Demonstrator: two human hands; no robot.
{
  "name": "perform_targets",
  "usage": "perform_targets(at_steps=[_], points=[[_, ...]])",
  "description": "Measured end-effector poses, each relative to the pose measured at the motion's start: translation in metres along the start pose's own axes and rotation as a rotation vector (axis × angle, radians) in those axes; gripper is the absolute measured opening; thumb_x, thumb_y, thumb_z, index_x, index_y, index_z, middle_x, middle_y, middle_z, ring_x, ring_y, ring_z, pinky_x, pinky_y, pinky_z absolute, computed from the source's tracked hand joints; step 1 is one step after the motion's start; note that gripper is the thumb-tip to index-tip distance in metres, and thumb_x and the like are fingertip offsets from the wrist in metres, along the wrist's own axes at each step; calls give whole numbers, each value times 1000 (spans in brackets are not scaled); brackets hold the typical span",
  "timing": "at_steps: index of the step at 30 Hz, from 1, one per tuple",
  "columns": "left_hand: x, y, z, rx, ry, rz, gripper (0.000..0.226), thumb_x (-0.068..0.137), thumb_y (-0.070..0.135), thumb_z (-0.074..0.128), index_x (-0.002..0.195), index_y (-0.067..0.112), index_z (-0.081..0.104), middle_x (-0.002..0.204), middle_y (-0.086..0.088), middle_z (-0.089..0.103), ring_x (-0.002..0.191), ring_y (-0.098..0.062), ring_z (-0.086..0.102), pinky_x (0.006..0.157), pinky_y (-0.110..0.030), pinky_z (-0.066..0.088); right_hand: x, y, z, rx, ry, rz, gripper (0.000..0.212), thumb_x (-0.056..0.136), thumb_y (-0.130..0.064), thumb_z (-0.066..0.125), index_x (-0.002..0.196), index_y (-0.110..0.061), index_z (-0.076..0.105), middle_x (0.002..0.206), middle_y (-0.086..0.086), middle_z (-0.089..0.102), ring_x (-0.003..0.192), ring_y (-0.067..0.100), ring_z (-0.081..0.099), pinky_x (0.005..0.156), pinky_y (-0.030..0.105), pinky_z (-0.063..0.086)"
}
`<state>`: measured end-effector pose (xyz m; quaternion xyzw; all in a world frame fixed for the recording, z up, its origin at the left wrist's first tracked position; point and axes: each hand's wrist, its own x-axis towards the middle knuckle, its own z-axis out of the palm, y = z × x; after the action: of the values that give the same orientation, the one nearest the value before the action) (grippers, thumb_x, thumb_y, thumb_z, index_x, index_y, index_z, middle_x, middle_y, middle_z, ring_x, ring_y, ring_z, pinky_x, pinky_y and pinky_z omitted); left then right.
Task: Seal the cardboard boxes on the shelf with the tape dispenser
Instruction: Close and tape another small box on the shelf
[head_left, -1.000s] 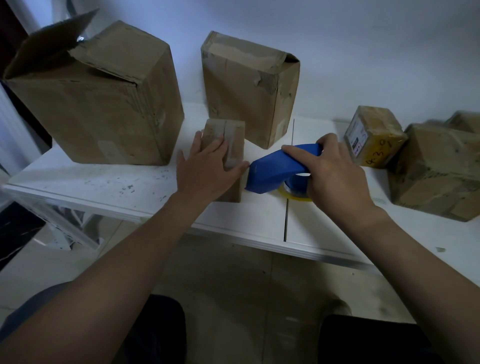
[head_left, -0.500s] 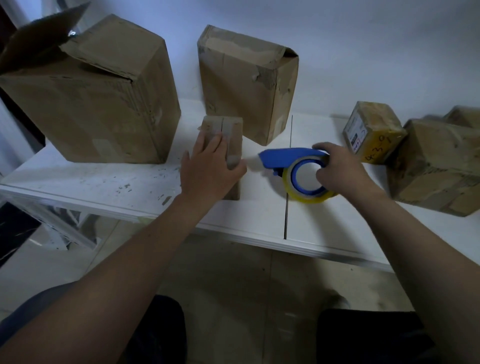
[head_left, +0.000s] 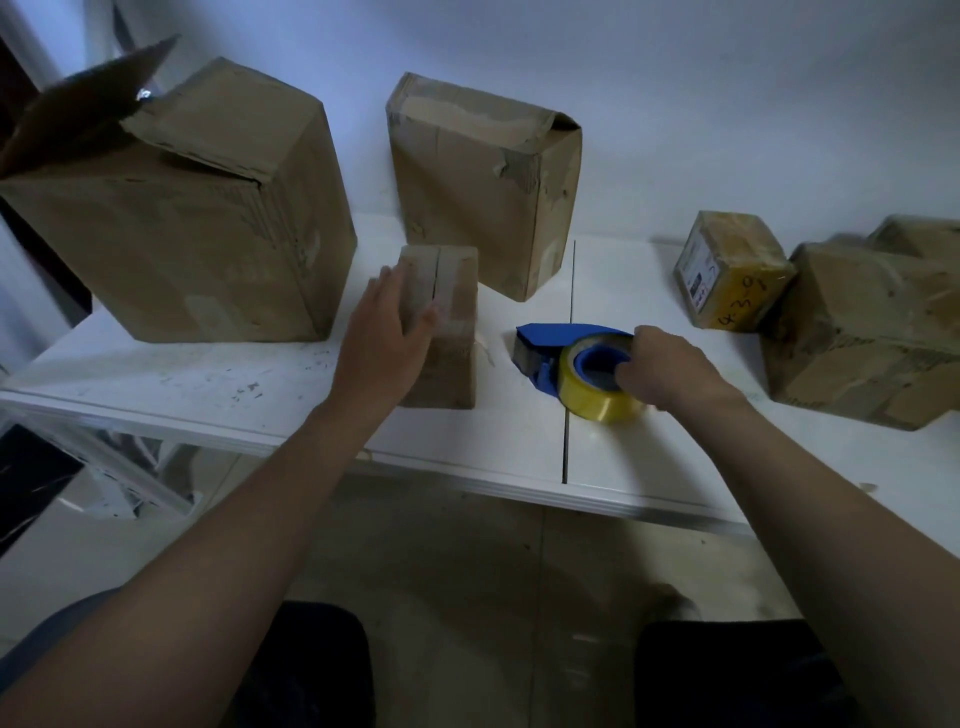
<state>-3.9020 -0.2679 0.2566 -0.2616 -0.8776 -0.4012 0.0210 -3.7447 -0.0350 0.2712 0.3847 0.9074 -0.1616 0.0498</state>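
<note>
The left grip (head_left: 384, 338) lies released, fingers flat across the small box (head_left: 454, 322) near the front of the white shelf (head_left: 208, 384). At the box's three o'clock, just apart from it, the right grip (head_left: 670, 369) clasps the tape dispenser (head_left: 556, 340), fingers hooked into the yellow roll's blue core. A big box (head_left: 197, 234) with a raised flap stands at ten o'clock, a tall box (head_left: 478, 192) at twelve

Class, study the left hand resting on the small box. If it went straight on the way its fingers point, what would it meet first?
The left hand lies on the small box; past it, the line probably leads to the upright box standing behind, though depth is unclear.
</note>
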Motion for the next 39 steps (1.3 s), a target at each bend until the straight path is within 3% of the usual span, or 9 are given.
perform_targets(at_steps=[3, 6, 10, 13, 17, 25, 32, 35, 39], points=[[-9, 4, -11, -52, -20, -30, 54, 106, 42, 41, 154, 20, 33, 155, 0, 43, 142, -21, 40, 102, -26, 29, -7, -14, -1, -208, 95, -35, 31, 99, -30, 46, 124, -12, 45, 116, 12, 53, 106, 34, 54, 76, 39, 37], [-15, -1, -20, -22, -63, -76, 48, 106, 42, 41, 147, 18, 45, 143, -4, 55, 133, -24, 51, 105, -34, 41, -11, -30, 5, -180, 171, -148, 39, 103, -45, 36, 127, -15, 46, 123, 9, 52, 116, 35, 50, 76, 41, 36], [-16, -14, -22, -143, -75, -219, 50, 104, 44, 42, 101, 0, 66, 80, -11, 59, 77, -23, 59, 68, -32, 40, -22, -63, 8, 47, 186, -343, 43, 105, -47, 34, 121, -14, 55, 120, 14, 63, 109, 36, 56, 83, 42, 43], [-17, -13, -20, -142, -119, -194, 48, 104, 45, 40, 103, 5, 67, 92, -20, 66, 76, -24, 62, 69, -37, 48, -26, -90, 17, 193, 116, -376, 54, 105, -54, 30, 134, -15, 53, 125, 13, 65, 113, 33, 61, 94, 44, 51], [-11, -13, -12, -145, -175, -206, 37, 105, 50, 34, 106, 27, 62, 105, -4, 69, 91, -23, 68, 82, -44, 54, -20, -111, 30, 217, 117, -385, 63, 96, -68, 18, 121, -25, 57, 112, 7, 70, 103, 33, 62, 88, 49, 54], [0, -12, 8, -10, -25, -280, 56, 96, 68, 37, 88, 24, 70, 76, 8, 64, 76, -14, 63, 65, -29, 42, -11, -130, 46, 87, 259, -300, 71, 93, -79, 27, 110, -15, 55, 98, 8, 62, 97, 29, 56, 71, 39, 51], [4, -23, 10, -154, -22, -324, 55, 99, 63, 39, 78, 22, 69, 76, 2, 67, 76, -17, 65, 67, -30, 43, -3, -125, 55, 365, 269, -271, 45, 101, -56, 37, 104, -19, 62, 88, 6, 66, 82, 28, 59, 62, 34, 40], [4, -23, 11, -147, -5, -343, 59, 103, 58, 30, 78, 18, 65, 78, -2, 64, 78, -19, 63, 70, -32, 42, -2, -121, 55, 441, 267, -279, 44, 104, -47, 36, 78, -21, 61, 75, 4, 63, 74, 26, 58, 58, 32, 35], [4, -22, 12, -127, 25, -337, 61, 105, 55, 25, 82, 14, 65, 80, -6, 63, 79, -19, 62, 73, -33, 43, -2, -119, 57, 466, 239, -252, 54, 107, -46, 28, 77, -17, 62, 75, 5, 62, 76, 24, 61, 68, 35, 48]])
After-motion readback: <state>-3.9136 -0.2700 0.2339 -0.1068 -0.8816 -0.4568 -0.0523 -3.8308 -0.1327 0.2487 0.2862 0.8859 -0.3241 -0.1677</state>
